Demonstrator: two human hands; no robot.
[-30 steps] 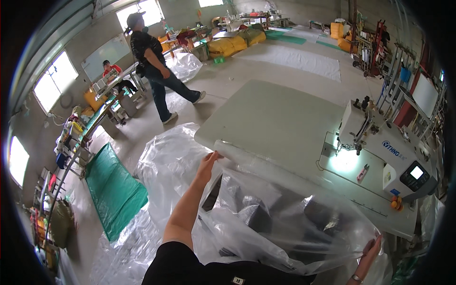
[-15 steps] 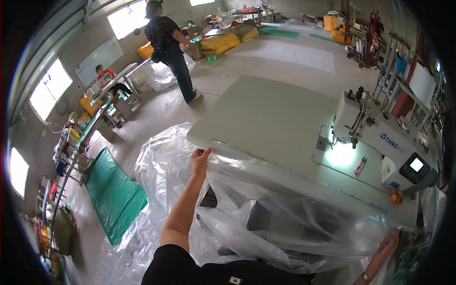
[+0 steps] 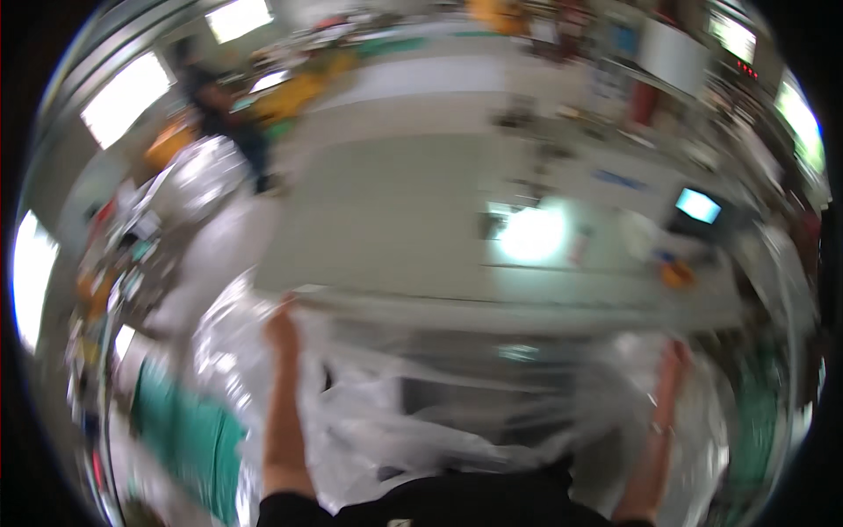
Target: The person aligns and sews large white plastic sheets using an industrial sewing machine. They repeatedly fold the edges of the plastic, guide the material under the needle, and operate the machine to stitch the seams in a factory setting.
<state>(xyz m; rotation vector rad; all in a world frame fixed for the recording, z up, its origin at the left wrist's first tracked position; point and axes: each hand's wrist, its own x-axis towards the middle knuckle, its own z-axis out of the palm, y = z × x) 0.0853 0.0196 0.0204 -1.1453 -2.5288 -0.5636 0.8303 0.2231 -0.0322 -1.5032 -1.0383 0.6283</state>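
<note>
The picture is smeared by motion. A large clear plastic sheet (image 3: 369, 422) hangs over the near edge of a grey-green worktable (image 3: 378, 202) and down around my body. My left hand (image 3: 283, 327) is closed on the sheet near the table's near left corner. At the right, below the near edge, my right hand (image 3: 672, 369) is closed at the sheet's other side, though its fingertips are blurred. Between my hands the sheet's upper edge runs roughly straight along the tabletop. A white sewing machine (image 3: 628, 180) stands on the table's right part, its lamp lighting the needle area.
An orange object (image 3: 676, 272) sits by the machine's lit screen (image 3: 698, 206). Green sheeting (image 3: 189, 430) lies on the floor at left. A person (image 3: 224, 110) stands beyond the table, near yellow sacks (image 3: 303, 88) and bunched clear plastic (image 3: 198, 180).
My view has swung right, so the table and machine appear further left and more level. My right hand has come up and inward in the picture. My left hand stays at the sheet's left end.
</note>
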